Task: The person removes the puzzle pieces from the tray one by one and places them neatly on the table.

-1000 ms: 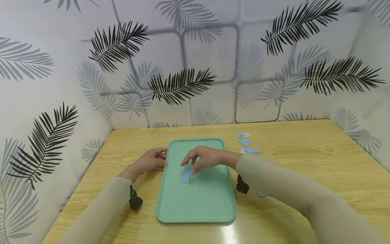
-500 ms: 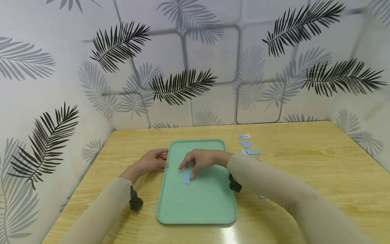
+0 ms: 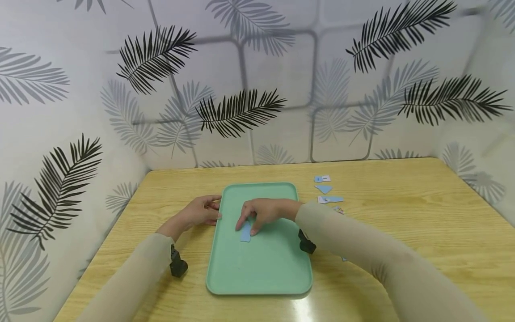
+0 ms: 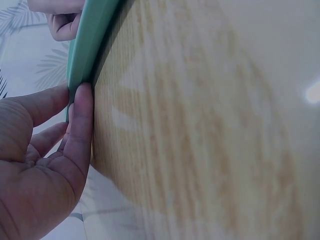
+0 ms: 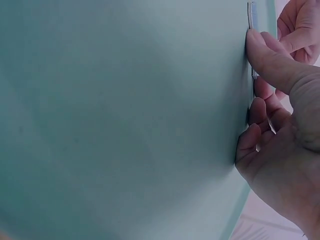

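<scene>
A flat light-blue puzzle piece (image 3: 245,235) lies on the green tray (image 3: 273,268), left of its middle in the head view. My right hand (image 3: 261,211) holds it between thumb and index finger, low against the tray. The right wrist view shows the thumb at the thin edge of the piece (image 5: 253,15), with the other fingers of the right hand (image 5: 285,115) curled down near the tray surface. My left hand (image 3: 199,210) grips the tray's left rim; in the left wrist view its fingers and thumb stand on either side of the tray rim (image 4: 90,50).
To the right of the tray on the wooden table (image 3: 402,201) lie several small pieces: a blue-and-white one (image 3: 322,179), a blue triangular one (image 3: 323,189) and a longer one (image 3: 331,199). Another printed piece (image 3: 339,209) is partly behind the right sleeve. A patterned wall rises behind.
My right hand has lowered and shifted slightly left, its thumb and index finger closing in on the blue puzzle piece. The left hand stays at the tray rim.
</scene>
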A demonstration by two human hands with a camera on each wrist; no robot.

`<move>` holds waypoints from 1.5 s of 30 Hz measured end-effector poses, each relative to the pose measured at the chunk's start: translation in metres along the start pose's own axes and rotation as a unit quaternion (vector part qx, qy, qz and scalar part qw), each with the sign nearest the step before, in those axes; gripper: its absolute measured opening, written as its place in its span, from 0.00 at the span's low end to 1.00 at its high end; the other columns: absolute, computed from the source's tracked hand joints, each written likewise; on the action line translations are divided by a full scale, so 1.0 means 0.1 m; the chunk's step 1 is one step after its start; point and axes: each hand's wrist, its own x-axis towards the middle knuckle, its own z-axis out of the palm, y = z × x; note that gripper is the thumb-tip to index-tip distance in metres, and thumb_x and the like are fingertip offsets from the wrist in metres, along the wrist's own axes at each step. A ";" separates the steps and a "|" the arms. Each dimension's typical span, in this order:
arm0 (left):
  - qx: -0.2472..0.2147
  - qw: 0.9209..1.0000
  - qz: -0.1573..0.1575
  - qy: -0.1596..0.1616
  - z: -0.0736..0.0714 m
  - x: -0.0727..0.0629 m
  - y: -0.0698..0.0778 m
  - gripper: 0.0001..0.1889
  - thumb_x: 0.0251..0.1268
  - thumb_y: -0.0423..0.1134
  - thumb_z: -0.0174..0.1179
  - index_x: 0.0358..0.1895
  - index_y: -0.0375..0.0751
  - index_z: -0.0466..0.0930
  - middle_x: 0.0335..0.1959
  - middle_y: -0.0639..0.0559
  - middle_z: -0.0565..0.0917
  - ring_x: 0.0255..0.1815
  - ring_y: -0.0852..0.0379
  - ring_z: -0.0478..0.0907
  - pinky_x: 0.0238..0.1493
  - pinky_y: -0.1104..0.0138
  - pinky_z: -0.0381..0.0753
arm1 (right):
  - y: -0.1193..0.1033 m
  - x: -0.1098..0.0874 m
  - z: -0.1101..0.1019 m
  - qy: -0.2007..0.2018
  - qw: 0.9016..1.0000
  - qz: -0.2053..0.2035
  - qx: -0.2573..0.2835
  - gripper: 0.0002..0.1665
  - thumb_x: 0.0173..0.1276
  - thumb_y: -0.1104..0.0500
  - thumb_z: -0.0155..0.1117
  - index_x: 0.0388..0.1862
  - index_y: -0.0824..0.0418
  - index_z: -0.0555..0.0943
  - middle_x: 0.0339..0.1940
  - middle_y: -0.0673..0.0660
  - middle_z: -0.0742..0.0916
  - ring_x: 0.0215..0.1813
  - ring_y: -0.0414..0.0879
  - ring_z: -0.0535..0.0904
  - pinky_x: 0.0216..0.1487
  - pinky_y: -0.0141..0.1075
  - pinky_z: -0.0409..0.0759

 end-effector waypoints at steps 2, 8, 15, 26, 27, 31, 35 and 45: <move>-0.003 1.000 0.006 -0.005 0.00 -0.02 0.01 0.35 0.64 0.26 0.62 0.73 0.30 0.57 0.50 0.37 0.71 0.40 0.51 0.77 0.44 0.61 0.84 | 0.00 0.00 0.00 -0.002 1.000 0.000 0.000 0.20 0.55 0.62 0.76 0.48 0.50 0.88 0.43 0.45 0.79 0.43 0.42 0.68 0.45 0.31 0.66; -0.006 1.000 0.016 -0.017 0.01 -0.06 0.04 0.36 0.64 0.27 0.62 0.73 0.28 0.56 0.49 0.37 0.71 0.39 0.51 0.78 0.43 0.61 0.84 | -0.02 0.00 0.01 -0.004 1.000 0.005 0.003 0.18 0.55 0.63 0.76 0.46 0.51 0.89 0.42 0.45 0.79 0.44 0.41 0.69 0.45 0.30 0.66; -0.005 1.000 -0.003 0.001 0.02 -0.02 0.03 0.35 0.65 0.24 0.60 0.74 0.31 0.57 0.50 0.37 0.70 0.39 0.51 0.78 0.42 0.61 0.84 | -0.03 -0.01 0.01 -0.001 1.000 0.011 -0.008 0.15 0.56 0.62 0.76 0.43 0.50 0.90 0.41 0.44 0.79 0.43 0.41 0.69 0.44 0.30 0.67; 0.000 1.000 0.003 -0.006 0.01 -0.06 0.06 0.35 0.65 0.26 0.61 0.73 0.31 0.56 0.50 0.36 0.71 0.40 0.51 0.78 0.43 0.61 0.84 | -0.05 -0.02 0.03 0.005 1.000 0.023 -0.008 0.13 0.58 0.61 0.74 0.42 0.48 0.89 0.42 0.44 0.79 0.47 0.40 0.70 0.52 0.32 0.69; 0.003 1.000 0.008 -0.009 0.01 -0.06 0.07 0.35 0.64 0.27 0.61 0.73 0.30 0.56 0.50 0.36 0.71 0.40 0.50 0.78 0.43 0.61 0.84 | -0.05 -0.03 0.03 0.006 1.000 0.024 -0.009 0.13 0.58 0.60 0.74 0.42 0.47 0.89 0.42 0.44 0.79 0.47 0.40 0.70 0.51 0.32 0.69; 0.005 1.000 0.008 -0.011 0.02 -0.07 0.08 0.36 0.64 0.27 0.62 0.73 0.30 0.56 0.49 0.37 0.71 0.40 0.51 0.78 0.42 0.62 0.84 | -0.06 -0.07 0.02 0.013 1.000 0.020 -0.006 0.13 0.59 0.61 0.74 0.43 0.48 0.89 0.43 0.44 0.79 0.48 0.40 0.70 0.52 0.33 0.69; 0.004 1.000 -0.001 -0.002 0.02 -0.04 0.06 0.35 0.64 0.25 0.61 0.73 0.32 0.57 0.51 0.36 0.72 0.40 0.51 0.78 0.43 0.61 0.84 | -0.06 -0.13 0.02 0.024 1.000 0.004 0.008 0.14 0.59 0.63 0.74 0.44 0.52 0.88 0.44 0.45 0.80 0.49 0.39 0.71 0.53 0.33 0.70; 0.001 1.000 -0.003 0.002 0.03 -0.01 0.05 0.35 0.65 0.24 0.60 0.74 0.30 0.56 0.51 0.36 0.71 0.39 0.52 0.78 0.41 0.60 0.84 | -0.08 -0.33 0.03 0.084 0.996 -0.002 0.012 0.15 0.59 0.58 0.75 0.47 0.52 0.87 0.43 0.46 0.82 0.48 0.44 0.72 0.52 0.35 0.72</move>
